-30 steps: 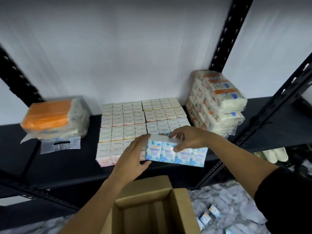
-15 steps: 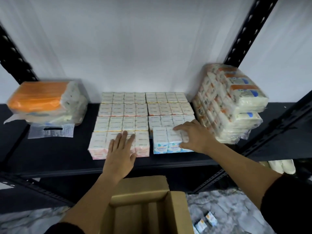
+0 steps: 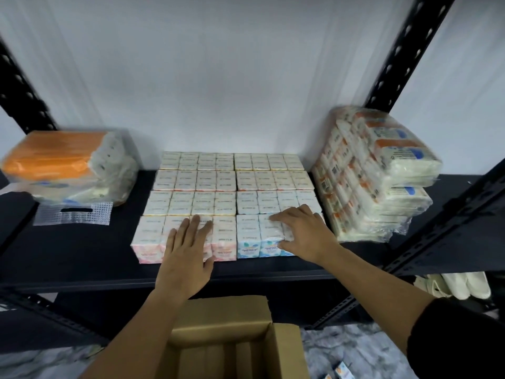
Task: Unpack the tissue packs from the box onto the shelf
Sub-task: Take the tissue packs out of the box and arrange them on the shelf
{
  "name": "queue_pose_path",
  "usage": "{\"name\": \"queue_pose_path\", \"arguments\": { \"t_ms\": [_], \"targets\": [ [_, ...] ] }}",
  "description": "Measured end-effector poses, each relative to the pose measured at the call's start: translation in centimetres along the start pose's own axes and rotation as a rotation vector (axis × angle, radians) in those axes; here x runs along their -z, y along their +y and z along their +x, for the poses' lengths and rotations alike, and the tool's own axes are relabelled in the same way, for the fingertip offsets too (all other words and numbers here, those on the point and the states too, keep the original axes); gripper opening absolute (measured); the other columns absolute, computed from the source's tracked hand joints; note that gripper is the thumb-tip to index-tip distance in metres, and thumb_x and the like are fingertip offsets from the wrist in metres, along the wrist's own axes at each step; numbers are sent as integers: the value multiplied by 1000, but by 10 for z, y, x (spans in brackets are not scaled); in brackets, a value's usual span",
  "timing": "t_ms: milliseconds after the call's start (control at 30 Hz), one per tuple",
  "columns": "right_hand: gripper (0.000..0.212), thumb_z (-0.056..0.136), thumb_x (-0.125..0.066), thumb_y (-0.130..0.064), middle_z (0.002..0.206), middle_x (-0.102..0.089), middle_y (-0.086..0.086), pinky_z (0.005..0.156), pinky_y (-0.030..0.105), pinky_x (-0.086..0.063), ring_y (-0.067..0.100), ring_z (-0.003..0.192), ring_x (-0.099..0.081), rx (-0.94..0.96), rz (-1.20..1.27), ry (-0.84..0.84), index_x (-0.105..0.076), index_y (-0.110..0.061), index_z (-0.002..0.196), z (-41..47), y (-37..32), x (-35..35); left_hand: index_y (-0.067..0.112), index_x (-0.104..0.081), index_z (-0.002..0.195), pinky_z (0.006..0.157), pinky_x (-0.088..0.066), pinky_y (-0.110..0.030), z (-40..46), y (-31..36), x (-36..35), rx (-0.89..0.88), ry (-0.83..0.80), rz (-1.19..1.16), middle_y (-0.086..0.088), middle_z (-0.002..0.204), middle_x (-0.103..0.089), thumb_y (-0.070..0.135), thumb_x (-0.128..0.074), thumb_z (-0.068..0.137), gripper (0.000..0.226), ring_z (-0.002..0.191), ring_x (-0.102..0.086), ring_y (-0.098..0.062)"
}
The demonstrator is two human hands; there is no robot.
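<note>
Rows of small tissue packs (image 3: 207,184) cover the middle of the black shelf (image 3: 82,250). At the front right lies a blue-printed pack (image 3: 250,236), and my right hand (image 3: 300,231) rests on top of it with fingers spread and thumb at its front face. My left hand (image 3: 185,255) lies flat, fingers straight, on the pink-printed pack (image 3: 149,236) at the front left. The open cardboard box (image 3: 232,343) stands below the shelf edge; its visible inside shows no packs.
An orange-topped tissue bundle (image 3: 62,165) in clear plastic sits on the shelf's left, and a stack of larger tissue bundles (image 3: 377,170) on the right. Black perforated uprights (image 3: 404,50) frame the shelf. A few small packs (image 3: 341,374) lie on the marbled floor.
My right hand has set the blue-printed pack down at the front right of the rows. My left hand left that pack and now lies flat on the pink-printed pack.
</note>
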State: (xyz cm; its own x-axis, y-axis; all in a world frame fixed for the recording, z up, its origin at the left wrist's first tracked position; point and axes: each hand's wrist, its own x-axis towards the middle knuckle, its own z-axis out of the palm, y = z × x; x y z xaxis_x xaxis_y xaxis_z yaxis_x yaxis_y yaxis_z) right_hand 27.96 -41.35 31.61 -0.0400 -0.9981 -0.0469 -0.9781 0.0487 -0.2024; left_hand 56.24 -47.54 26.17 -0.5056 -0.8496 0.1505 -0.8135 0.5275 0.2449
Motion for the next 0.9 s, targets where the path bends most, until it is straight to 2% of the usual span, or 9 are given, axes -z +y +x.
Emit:
{"name": "queue_pose_path", "arguments": {
  "t_ms": [133,267,367,500,633,800,900],
  "targets": [
    [67,86,-69,-42,143,-45,-8,102,40,-34,19,130,-35,9,-6,-5,-41,-37,147,-3,0,0,27,-10,155,119,9,-37,0,1,2,8,-15,13,-2,164,0,36,-56,92,78,151,6,-21],
    [74,87,-68,-44,155,-27,-3,109,43,-30,22,139,-28,22,-26,-11,-33,-36,152,-6,-1,1,26,-10,155,119,9,-38,1,3,3,19,-24,28,-3,164,1,37,-55,93,78,151,6,-22],
    [85,86,-69,-43,163,-15,-3,117,45,-23,23,148,-17,2,-83,-28,-21,-37,155,-11,3,-2,23,-16,155,121,-5,-42,0,2,1,14,16,114,-7,163,-10,33,-63,90,81,151,-8,-26],
    [85,94,-63,-31,166,-7,-5,121,45,-14,23,152,-7,6,-172,-37,-7,-40,157,-17,12,-10,24,-14,155,120,-21,-44,4,3,-1,23,8,270,-7,162,-17,19,-64,88,84,149,-19,-27],
    [81,97,-58,-27,166,-9,-7,121,43,-17,22,153,-7,29,-201,20,-6,-37,158,-18,12,-17,21,-37,148,108,-40,-46,8,0,-2,25,27,311,-10,151,-42,16,-76,77,81,136,-42,-30],
    [80,98,-57,-25,167,-8,-7,122,43,-16,21,154,-5,24,-197,42,-5,-37,158,-17,14,-21,21,-37,146,108,-40,-45,15,-1,-1,12,26,301,-10,150,-43,18,-78,76,81,136,-43,-30],
    [81,98,-56,-22,167,-6,-5,124,46,-11,24,154,-1,7,-180,38,-4,-36,158,-17,11,-23,23,-31,149,113,-35,-44,12,1,0,19,19,282,-9,154,-37,19,-73,81,80,140,-37,-29]
  ]
}}
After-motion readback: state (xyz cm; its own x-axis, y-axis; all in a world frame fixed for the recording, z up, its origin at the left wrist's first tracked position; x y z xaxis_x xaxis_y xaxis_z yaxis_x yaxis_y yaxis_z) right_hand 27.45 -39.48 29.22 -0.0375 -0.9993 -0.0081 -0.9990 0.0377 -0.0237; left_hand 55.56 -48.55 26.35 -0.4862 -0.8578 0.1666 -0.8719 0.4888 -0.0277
